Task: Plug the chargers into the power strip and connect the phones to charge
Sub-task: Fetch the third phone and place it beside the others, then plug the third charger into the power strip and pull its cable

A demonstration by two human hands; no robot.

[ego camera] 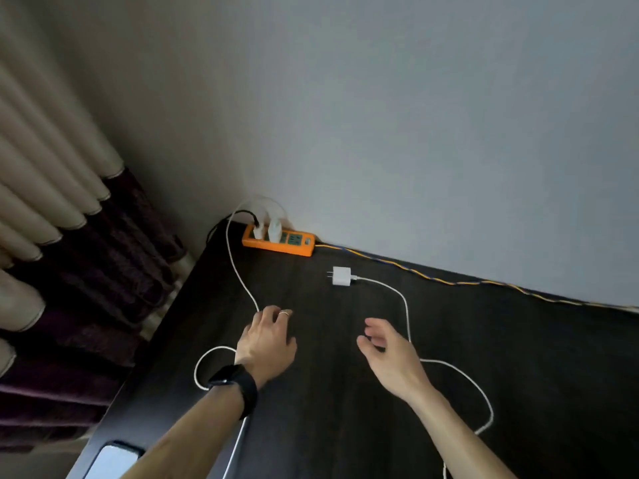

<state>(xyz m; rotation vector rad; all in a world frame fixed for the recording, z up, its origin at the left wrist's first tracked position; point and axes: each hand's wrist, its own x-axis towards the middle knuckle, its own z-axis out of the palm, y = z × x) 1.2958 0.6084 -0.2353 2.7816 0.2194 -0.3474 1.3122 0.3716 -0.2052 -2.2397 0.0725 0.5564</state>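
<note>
One phone with a pale, glossy face [114, 459] lies at the lower left edge of the dark wooden table [518, 340], only partly in view. The left hand [266, 340], with a black watch [235, 382] on its wrist, sits palm down with bent fingers. It lies over a long white cable [238, 274] that runs up to the orange plastic power strip [278, 242] in the corner. Whether it pinches that cable I cannot tell.

Two white plugs [275, 229] are seated at the strip's left end, and green sockets are free to their right. One small white cube charger [341, 275] lies loose near the strip, prongs pointing left. Its own thin white lead [406, 305] loops past the right hand [387, 350], which hovers with relaxed fingers and holds nothing.

The step in hand looks like seating this loose charger. It should go best if the hand grips the cube by its sides and turns the prongs down over a free socket. The other hand can steady the strip while the cube is pushed straight in, with the lead left slack.

Counted: one strip, two seated plugs, one loose charger, two white leads and one phone in view.
</note>
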